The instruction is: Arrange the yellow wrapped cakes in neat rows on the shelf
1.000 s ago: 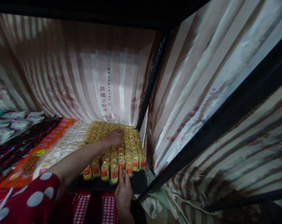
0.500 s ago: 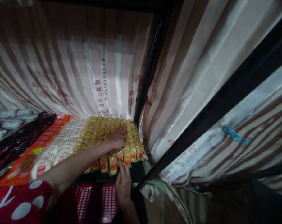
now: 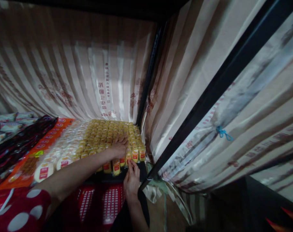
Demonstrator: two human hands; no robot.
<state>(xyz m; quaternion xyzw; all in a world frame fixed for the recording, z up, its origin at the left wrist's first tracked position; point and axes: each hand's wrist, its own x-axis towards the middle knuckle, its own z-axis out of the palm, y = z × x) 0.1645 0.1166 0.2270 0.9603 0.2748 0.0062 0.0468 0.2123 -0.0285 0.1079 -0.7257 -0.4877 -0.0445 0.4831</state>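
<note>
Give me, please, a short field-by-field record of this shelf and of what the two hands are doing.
Left hand: laid flat, fingers spread, on top of the yellow packets
Right hand: fingertips at the front row of those packets; grip unclear
Alongside: white round packets, then an orange pack, to the left
Surround: striped curtain behind and right; black post at the corner
Below: red basket
</note>
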